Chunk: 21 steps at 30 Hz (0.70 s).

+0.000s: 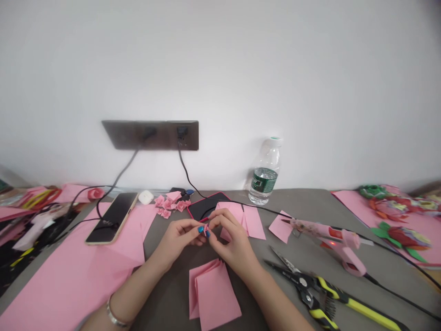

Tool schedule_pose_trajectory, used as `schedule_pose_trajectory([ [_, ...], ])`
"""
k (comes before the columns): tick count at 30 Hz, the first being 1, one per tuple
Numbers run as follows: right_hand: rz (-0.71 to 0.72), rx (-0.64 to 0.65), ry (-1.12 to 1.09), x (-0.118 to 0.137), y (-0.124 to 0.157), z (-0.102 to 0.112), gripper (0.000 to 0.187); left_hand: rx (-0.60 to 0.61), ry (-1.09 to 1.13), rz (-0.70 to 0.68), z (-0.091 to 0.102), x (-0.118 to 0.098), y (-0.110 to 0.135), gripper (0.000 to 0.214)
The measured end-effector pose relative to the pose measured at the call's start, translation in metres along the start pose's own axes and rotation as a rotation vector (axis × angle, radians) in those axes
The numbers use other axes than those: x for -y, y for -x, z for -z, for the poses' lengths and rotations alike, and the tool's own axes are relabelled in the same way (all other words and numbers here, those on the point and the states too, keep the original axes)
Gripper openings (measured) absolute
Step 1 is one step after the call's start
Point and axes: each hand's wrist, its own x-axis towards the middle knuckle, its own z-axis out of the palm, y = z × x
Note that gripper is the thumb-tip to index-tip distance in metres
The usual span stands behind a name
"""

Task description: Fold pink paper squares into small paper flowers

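Pinching a tiny folded piece of pink paper (206, 230) between my left hand (179, 239) and my right hand (234, 243), I hold it up in the middle of the grey table (292, 207). Both grips are nearly closed, the fingertips meeting on the paper from either side, with the other fingers curled loosely around it. A folded stack of pink paper (213, 294) lies just below my wrists, and more folded pink squares (246, 223) sit against my right hand. Beyond my fingers is a phone in a red case (206, 207), with a cluster of small pink paper flowers (168, 204) to its left. A second phone (112, 218) rests on a large pink sheet (76, 276) on the left. To the right, a pink hot glue gun (330, 243) lies on its side with a small red light showing, and yellow-handled shears (310, 289) lie near the table's front edge. A water bottle (267, 172) stands by the wall, and larger paper flowers (399, 234) lie at the far right.
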Motion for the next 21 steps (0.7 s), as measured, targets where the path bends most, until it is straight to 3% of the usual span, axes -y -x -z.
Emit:
schedule_pose_trajectory([
  [9,-0.018,-0.005,-0.023,0.0009,0.0002,-0.0023,0.017,-0.009,-0.082,-0.116,-0.0022,-0.0019,0.0026,0.015],
  [16,0.005,-0.054,-0.103,0.0018,-0.0021,-0.0012,0.015,-0.021,0.032,-0.056,-0.0022,0.0058,-0.0001,0.018],
  [21,-0.016,-0.015,-0.119,0.0001,-0.001,-0.0013,0.015,-0.028,0.021,-0.094,-0.0011,0.0047,-0.0006,0.011],
])
